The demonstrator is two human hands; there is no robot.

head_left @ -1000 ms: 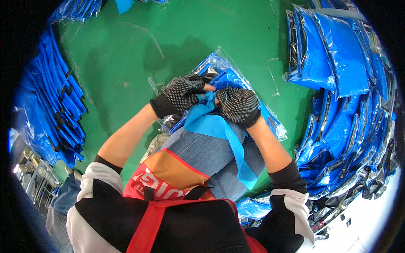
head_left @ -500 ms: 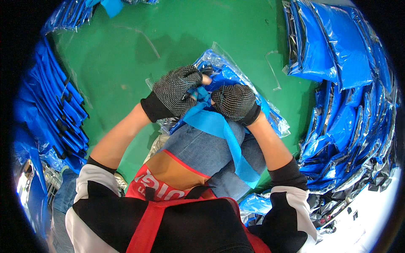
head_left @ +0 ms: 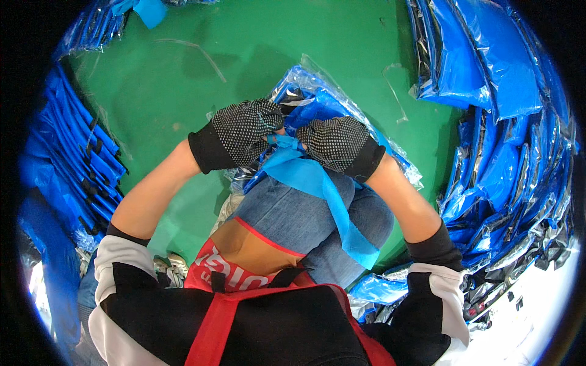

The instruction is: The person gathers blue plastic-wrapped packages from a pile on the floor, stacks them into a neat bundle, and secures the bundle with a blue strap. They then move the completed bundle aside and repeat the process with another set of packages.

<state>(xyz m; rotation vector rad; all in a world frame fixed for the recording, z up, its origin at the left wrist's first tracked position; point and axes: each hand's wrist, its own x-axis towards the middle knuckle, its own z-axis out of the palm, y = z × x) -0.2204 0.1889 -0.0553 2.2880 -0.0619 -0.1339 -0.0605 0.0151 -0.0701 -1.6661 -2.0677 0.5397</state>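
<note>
Knotting looks half done, I judge: my left hand [head_left: 243, 129] and right hand [head_left: 334, 141], both gloved, pinch the blue strip [head_left: 317, 186] tight over the bagged bundle [head_left: 317, 107] past my knees; its tail hangs loose. Bare green floor [head_left: 171, 91] far left; blue stacks [head_left: 506, 122] crowd right.

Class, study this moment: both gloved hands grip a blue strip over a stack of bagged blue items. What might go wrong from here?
1. The blue strip is bunched between the left hand and right hand; thick gloves may let it slip.
2. The stack of bags looks glossy, so bags might slide apart.
3. The strip's loose tail hangs over the knee and could snag.
</note>
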